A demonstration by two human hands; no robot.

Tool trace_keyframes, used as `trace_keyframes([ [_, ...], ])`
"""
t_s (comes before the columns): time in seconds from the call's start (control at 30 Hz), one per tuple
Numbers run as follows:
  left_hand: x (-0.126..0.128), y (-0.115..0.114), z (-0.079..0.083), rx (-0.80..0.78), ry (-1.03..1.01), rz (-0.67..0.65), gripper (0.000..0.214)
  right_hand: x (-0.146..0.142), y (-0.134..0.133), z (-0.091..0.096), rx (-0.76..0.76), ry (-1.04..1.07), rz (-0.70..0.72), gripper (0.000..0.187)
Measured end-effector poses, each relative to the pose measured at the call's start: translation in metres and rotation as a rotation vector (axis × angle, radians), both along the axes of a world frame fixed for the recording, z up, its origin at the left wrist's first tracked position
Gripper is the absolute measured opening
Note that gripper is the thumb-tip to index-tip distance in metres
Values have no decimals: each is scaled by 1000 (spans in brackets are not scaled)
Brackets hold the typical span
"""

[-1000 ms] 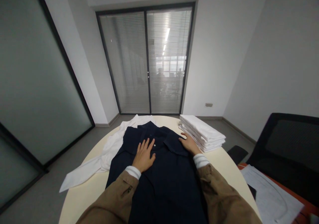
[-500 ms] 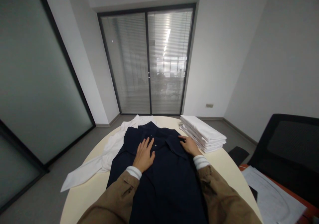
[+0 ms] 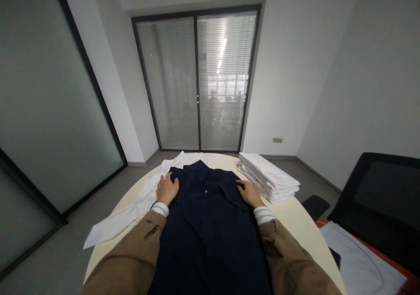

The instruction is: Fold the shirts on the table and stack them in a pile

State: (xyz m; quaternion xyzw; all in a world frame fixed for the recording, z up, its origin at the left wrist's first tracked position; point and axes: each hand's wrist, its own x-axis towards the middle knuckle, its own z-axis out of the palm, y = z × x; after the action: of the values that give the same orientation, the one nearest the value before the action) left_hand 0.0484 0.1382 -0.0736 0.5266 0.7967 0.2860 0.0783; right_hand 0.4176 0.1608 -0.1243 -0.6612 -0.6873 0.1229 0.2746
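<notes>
A dark navy shirt point(image 3: 210, 229) lies spread flat, buttons up, on a round cream table point(image 3: 300, 225). My left hand point(image 3: 166, 189) rests on the shirt's left shoulder edge, fingers curled over the fabric. My right hand point(image 3: 248, 193) lies on the shirt's right shoulder near the collar, fingers bent onto the cloth. Both arms wear brown sleeves with striped cuffs. A white shirt point(image 3: 138, 203) lies partly under the navy one, its sleeve trailing to the left.
A stack of folded white garments point(image 3: 269, 177) sits at the table's far right. A black chair point(image 3: 380, 203) and an orange surface with papers point(image 3: 361, 260) stand to the right. Glass doors with blinds point(image 3: 197, 81) are ahead.
My left hand slid from the middle of the navy shirt's chest out to its left shoulder edge. My right hand stayed at the right shoulder.
</notes>
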Motion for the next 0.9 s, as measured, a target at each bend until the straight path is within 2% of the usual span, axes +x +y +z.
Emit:
trace_keyframes([
  [0.1,-29,14,1,-44,-12,-28,58,-2,-2,1,-4,-5,-24,39],
  [0.2,-42,24,-3,-61,-4,-62,57,-7,-4,4,8,-23,-28,39],
  [0.37,-38,30,-15,-51,40,-45,43,-11,-7,7,28,-65,-76,41],
  [0.53,-26,18,-28,45,136,-32,45,-10,-2,11,-10,-140,-31,36],
  [0.7,-23,10,-29,149,235,-77,44,-28,23,33,6,-244,18,25],
  [0.8,-23,11,-29,170,243,-86,43,-55,46,46,42,-197,64,26],
  [0.9,-23,13,-31,178,230,-73,43,-85,69,51,-4,-143,124,28],
])
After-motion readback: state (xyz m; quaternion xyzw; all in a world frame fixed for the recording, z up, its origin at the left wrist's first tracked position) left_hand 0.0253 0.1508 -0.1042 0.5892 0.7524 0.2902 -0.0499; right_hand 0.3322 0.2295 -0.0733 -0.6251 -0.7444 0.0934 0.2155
